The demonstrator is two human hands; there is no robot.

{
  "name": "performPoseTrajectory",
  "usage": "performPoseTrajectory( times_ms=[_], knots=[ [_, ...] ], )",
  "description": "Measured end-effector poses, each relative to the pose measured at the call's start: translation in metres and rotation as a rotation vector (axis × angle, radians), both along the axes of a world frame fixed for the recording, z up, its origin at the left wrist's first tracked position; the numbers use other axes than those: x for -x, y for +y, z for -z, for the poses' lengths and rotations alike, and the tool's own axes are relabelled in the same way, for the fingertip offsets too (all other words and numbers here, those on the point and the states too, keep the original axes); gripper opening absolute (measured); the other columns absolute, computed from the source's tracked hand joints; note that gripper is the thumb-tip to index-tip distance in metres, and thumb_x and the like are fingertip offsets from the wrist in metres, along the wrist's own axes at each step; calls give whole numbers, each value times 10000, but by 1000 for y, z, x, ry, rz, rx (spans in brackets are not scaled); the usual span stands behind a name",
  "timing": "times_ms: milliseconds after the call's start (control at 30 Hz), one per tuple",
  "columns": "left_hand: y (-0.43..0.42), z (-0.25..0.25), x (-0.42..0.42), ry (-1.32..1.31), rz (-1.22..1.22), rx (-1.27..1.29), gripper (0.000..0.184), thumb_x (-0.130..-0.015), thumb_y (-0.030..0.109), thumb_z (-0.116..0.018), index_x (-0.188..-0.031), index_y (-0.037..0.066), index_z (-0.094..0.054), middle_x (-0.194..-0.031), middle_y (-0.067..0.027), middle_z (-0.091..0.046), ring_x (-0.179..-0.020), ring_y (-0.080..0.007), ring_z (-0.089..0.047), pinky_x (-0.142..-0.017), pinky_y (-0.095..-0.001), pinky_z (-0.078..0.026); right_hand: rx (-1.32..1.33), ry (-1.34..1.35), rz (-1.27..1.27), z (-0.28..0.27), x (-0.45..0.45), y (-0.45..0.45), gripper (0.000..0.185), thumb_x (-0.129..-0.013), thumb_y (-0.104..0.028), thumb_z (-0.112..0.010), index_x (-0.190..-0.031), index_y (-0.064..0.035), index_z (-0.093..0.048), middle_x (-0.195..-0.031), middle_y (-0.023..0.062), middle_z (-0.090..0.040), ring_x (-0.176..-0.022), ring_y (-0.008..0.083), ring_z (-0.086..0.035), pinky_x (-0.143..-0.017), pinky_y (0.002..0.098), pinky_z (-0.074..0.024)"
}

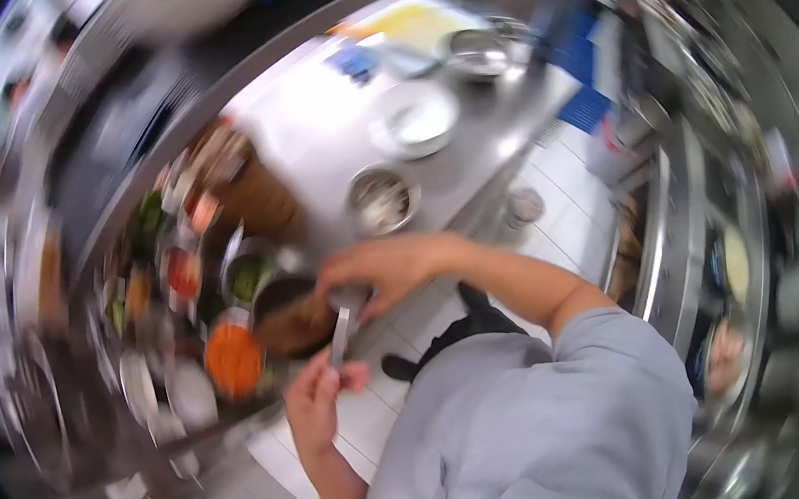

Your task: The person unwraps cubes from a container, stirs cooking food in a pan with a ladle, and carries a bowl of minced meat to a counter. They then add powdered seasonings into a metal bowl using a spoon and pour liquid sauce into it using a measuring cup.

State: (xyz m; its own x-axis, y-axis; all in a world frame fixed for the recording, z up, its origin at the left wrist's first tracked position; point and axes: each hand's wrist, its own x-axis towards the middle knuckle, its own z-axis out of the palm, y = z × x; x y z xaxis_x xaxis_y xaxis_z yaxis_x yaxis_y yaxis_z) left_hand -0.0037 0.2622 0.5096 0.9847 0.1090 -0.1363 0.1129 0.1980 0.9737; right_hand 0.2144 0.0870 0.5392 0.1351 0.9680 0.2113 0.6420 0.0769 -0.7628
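Note:
My left hand [316,394] is closed around the handle of a metal utensil [340,341], and the handle points up and away from me. The utensil's head is blurred, so I cannot tell its exact kind. My right hand [382,270] curls over that head, its fingers bent around it. Both hands are in front of my body, at the near edge of the counter. Just left of the hands is a dark pan [293,324] with brown contents. A metal bowl [383,199] holding pale pieces stands beyond my right hand.
At the left are a container of orange shreds [234,360], a container of greens [247,280] and a red-filled container [183,273]. White plates [413,119] and metal bowls [477,55] stand farther back on the steel counter [306,151]. White floor tiles [551,174] show at right.

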Motion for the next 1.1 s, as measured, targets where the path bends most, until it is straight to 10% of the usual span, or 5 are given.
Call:
performPoseTrajectory(
  times_ms=[233,300,533,833,1100],
  knots=[
    [-168,40,-118,275,202,92,282,-934,90,-588,-1152,-90,-593,-868,-173,-693,-693,-168,-645,-643,-248,-522,94,-145,522,88,-20,-183,484,-717,-189,-745,-1158,-108,-562,-1242,140,-492,-1201,339,-464,-974,534,-389],
    [-229,59,-163,280,288,113,283,-937,96,-590,-1153,-88,-592,-879,-163,-694,-709,-166,-652,-649,-242,-523,155,-659,922,107,-24,-241,548,-746,-226,-717,-1257,-137,-538,-1435,139,-381,-1384,363,-293,-1061,650,-252],
    [-420,87,-281,297,621,103,193,-966,107,-548,-1030,-65,-609,-846,-111,-667,-710,-158,-634,-677,-250,-515,331,-514,927,119,-65,-428,629,-813,-258,-657,-1390,-125,-446,-1534,146,-283,-1452,377,-163,-1134,646,-114],
    [-569,90,-400,346,857,-41,271,-981,103,-512,-1128,-114,-579,-892,-151,-671,-745,-167,-638,-689,-264,-516,682,-564,1223,148,-157,-576,689,-833,-256,-624,-1461,-143,-364,-1555,186,-231,-1462,392,-127,-1120,653,-133],
    [-660,125,-540,248,909,-15,233,-977,129,-536,-1067,-79,-592,-921,-160,-683,-783,-186,-668,-722,-267,-543,73,-126,1585,115,-266,-767,786,-742,-232,-729,-1445,-131,-392,-1430,171,-443,-1335,332,-399,-1103,458,-301]
  ],
)
